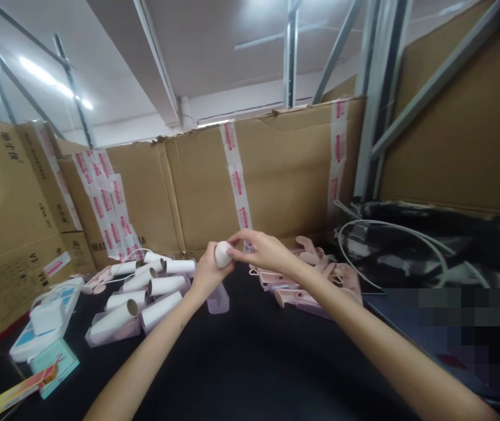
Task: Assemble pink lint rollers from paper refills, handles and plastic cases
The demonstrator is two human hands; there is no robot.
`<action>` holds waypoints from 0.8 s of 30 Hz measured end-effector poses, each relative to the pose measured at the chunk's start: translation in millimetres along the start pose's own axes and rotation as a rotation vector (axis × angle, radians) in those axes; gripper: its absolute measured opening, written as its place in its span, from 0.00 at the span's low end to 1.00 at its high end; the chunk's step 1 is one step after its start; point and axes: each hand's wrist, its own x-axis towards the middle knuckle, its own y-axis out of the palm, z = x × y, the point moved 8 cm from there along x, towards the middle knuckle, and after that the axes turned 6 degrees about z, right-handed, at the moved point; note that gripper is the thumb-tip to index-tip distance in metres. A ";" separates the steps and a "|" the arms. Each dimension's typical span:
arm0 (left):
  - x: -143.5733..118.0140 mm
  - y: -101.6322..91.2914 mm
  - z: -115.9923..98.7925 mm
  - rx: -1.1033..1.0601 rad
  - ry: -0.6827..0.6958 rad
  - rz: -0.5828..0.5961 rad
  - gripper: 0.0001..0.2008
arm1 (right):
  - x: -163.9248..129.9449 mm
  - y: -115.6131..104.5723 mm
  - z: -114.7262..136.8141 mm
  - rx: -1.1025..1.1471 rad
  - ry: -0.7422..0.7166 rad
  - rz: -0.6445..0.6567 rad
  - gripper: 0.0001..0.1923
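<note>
My left hand [208,272] is closed around a white cylindrical piece [222,255], its rounded end facing me. At the right edge of that piece, my right hand [256,250] is pinched with its fingertips touching or very close to it. A small clear or shiny bit shows by the right fingers, too small to name. Just below my hands on the black table lies a pale lilac plastic tray [219,301]. To the left, several white tubes [166,286] with open ends rest in similar trays. Several pink plastic parts [300,295] are piled to the right.
A white power strip [63,301] with a plugged-in adapter [48,316] stands at the left. Near it lie a teal box [63,368] and a yellow-orange box [24,389]. Cardboard walls [285,169] close off the back. A white cable [407,226] loops over black plastic at right.
</note>
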 end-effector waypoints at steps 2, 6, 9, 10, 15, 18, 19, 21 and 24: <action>2.5 -3.9 11.6 0.052 0.008 -0.003 0.16 | 12.8 7.0 5.0 -0.058 0.045 0.082 0.16; 7.8 -3.9 31.3 0.114 0.014 0.007 0.16 | 30.3 17.0 12.7 -0.132 0.086 0.134 0.17; 9.0 -0.7 38.4 0.129 0.024 0.024 0.15 | 37.3 23.6 17.4 -0.200 0.125 0.163 0.17; 8.9 0.6 39.3 0.128 0.027 0.033 0.15 | 38.6 25.2 18.4 -0.223 0.141 0.170 0.16; 8.0 2.9 37.5 0.102 0.039 0.089 0.16 | 37.3 31.3 18.8 -0.275 0.168 0.209 0.13; 8.6 -1.1 36.0 0.081 0.036 0.091 0.16 | 33.5 32.4 17.0 -0.249 0.156 0.220 0.14; 9.0 -2.5 36.7 0.068 0.030 0.083 0.16 | 32.7 31.6 16.2 -0.232 0.152 0.215 0.15; 10.1 -4.3 40.1 0.025 0.009 0.066 0.17 | 32.9 28.6 14.2 -0.179 0.141 0.195 0.15; 12.3 -9.7 49.1 -0.070 -0.034 0.002 0.18 | 35.6 22.2 7.9 -0.046 0.129 0.140 0.15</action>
